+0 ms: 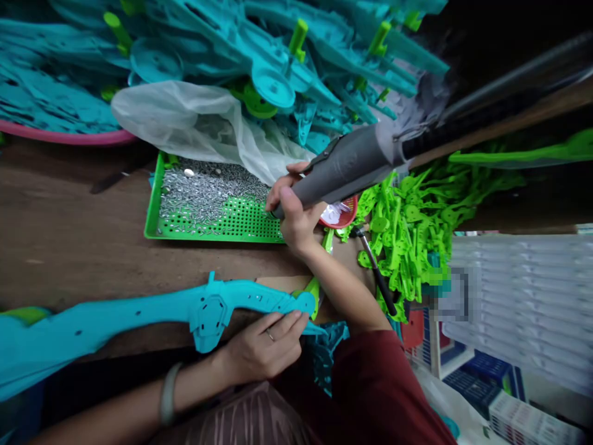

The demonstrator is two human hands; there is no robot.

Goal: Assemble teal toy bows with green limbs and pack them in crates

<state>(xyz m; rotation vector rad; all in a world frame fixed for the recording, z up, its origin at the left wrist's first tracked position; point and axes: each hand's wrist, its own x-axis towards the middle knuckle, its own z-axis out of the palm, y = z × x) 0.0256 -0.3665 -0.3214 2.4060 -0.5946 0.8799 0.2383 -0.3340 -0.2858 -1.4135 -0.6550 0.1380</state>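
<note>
**Left hand (pixel 266 349) on a long blue part (pixel 152 309), right hand (pixel 299 225) around a gray tool (pixel 352 161)**

A person in a dark red sleeve (pixel 380 383) works at a brown wooden table (pixel 69 216) crowded with plastic pieces. The blue part lies along the near side, reaching from the left to the middle. The left hand, wearing a ring and a bracelet (pixel 167 395), rests at its right end, fingers close together on the near edge; the thumb is hidden, so I cannot tell whether it pinches the part.

Farther away, the right hand is wrapped around the lower end of the gray tool, which slants up toward the far right. Its lower end is above the right part of a green tray (pixel 208 237) holding many small metal screws (pixel 199 191).

Beyond the tray, a cloudy plastic bag (pixel 185 117) lies before a heap of blue pieces (pixel 208 43). At far left, more blue pieces fill a pink-rimmed basin (pixel 69 137). To the right are a red basket (pixel 351 216) with pale pieces inside, a hammer (pixel 377 266) and a tangle of bright green pieces (pixel 407 228).
</note>
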